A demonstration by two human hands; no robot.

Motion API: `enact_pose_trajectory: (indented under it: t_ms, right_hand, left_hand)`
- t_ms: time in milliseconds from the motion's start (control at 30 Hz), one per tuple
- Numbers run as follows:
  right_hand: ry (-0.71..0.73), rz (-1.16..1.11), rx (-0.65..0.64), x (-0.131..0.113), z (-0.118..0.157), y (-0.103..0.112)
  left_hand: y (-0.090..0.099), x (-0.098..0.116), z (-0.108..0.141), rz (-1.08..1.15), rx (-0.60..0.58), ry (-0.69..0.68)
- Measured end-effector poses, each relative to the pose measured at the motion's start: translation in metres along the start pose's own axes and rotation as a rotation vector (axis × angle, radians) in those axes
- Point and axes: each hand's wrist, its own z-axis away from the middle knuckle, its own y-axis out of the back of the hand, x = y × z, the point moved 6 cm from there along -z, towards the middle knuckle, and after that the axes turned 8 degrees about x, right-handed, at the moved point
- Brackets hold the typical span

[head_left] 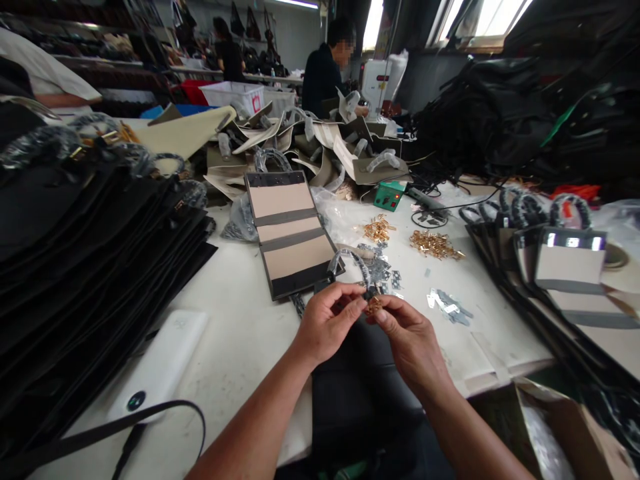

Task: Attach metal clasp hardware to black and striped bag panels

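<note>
My left hand (325,325) and my right hand (414,339) meet at the table's front edge, fingers closed. Between the right thumb and fingers is a small cluster of gold metal fittings (373,307). The left thumb and forefinger pinch close beside it, but what they hold is hidden. Beneath both hands a black bag panel (363,363) hangs over the edge toward me. A plastic-wrapped handle (367,270) arches just beyond my fingertips. Behind the left hand lies a beige and black panel (293,230).
Black bag pieces (100,267) are stacked at left beside a white power bank (160,363). Gold fittings (435,245) and metal plates (449,307) lie in piles at right. A green box (390,196) stands behind them. More handled panels (570,260) overhang a carton (565,427).
</note>
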Motion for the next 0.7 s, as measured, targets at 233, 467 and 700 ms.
enact_pose_trajectory:
  t_ms: [233,467,700]
  right_hand:
    - [-0.043,0.037,0.023,0.03,-0.014,0.013]
    - [0.011,0.096,0.063,0.041,-0.012,0.017]
    - [0.129,0.249,0.099,0.024,-0.004,0.017]
  left_hand:
    - [0.032,-0.002,-0.012,-0.81,0.198,-0.266]
    - [0.028,-0.013,-0.015,-1.034,0.124,-0.267]
    - [0.035,-0.029,-0.014,-0.112,0.398,0.063]
